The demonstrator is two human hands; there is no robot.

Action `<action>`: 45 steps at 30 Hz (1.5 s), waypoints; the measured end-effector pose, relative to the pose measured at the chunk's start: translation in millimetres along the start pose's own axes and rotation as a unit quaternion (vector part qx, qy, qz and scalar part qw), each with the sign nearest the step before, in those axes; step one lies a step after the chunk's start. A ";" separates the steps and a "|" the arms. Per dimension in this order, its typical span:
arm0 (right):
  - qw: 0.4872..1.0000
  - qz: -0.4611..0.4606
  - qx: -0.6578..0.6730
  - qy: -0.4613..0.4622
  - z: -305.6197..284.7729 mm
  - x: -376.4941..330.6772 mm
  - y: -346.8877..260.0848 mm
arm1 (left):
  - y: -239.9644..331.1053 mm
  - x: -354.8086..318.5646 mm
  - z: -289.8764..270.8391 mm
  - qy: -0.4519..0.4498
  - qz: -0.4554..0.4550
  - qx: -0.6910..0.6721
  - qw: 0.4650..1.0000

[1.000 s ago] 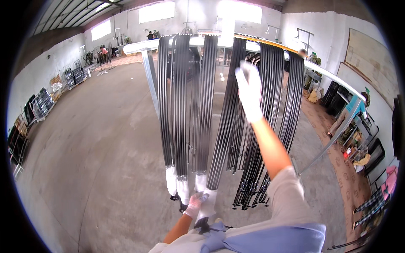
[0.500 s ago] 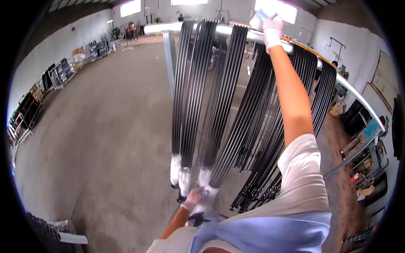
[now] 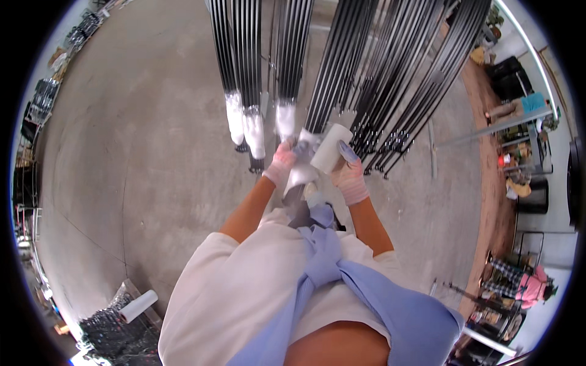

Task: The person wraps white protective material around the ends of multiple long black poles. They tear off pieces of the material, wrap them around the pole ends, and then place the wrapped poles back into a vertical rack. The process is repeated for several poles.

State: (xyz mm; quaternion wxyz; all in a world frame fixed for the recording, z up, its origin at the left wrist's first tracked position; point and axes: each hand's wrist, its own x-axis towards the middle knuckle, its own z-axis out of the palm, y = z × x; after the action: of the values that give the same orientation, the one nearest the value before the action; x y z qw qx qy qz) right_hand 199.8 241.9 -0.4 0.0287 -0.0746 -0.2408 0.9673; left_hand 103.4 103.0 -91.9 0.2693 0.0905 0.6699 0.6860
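Long black strips hang in bundles [image 3: 248, 55], several of them ending in white, semi-transparent wrapping [image 3: 253, 134]. My right hand [image 3: 350, 174], in a pale pink and grey glove, is closed on a white roll of wrapping film [image 3: 332, 148] held tilted in front of me. Beside it my left hand [image 3: 282, 161], gloved alike, has its fingers closed at the white-wrapped lower end of a bundle [image 3: 300, 175]. The roll nearly meets this end; the left fingertips are blurred, and whether loose film runs between them is unclear.
Further right hang unwrapped black bundles [image 3: 421, 79] with knobby ends. Another white roll [image 3: 138, 306] lies on a dark, shiny pile at the lower left. A metal stand leg [image 3: 494, 129] slants at the right. Beyond it are a person in teal [image 3: 532, 104] and another in pink [image 3: 533, 287].
My right hand has come down from the overhead bar to waist height, beside my left hand, bringing the white roll. My left hand stays at the bundle's lower end. The view has tipped downward.
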 end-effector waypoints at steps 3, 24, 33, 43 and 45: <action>0.999 -0.040 -0.033 -0.007 -0.8 -8.2 20.8 | 8.0 -11.6 12.1 -0.065 0.087 -0.256 0.961; 0.962 -0.106 -0.251 0.006 0.8 -13.9 32.7 | 22.1 -26.9 13.2 -0.021 0.117 -0.128 0.985; 0.962 -0.124 -0.229 0.081 -34.9 -20.4 27.2 | 38.5 -38.4 22.7 -0.073 0.108 -0.172 0.976; 0.989 -0.015 -0.129 0.075 -30.6 -33.8 6.6 | 4.9 -20.6 12.7 -0.048 0.149 -0.168 0.973; 0.988 -0.016 -0.127 0.084 -54.9 -28.0 8.2 | 6.5 -23.8 24.0 0.008 0.203 -0.150 0.968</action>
State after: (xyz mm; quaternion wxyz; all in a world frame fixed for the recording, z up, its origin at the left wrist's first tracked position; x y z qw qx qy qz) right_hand 236.0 257.4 -48.6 0.0546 -0.1551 -0.3595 0.9185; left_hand 133.4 112.5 -77.9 0.1293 0.1775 0.5295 0.8194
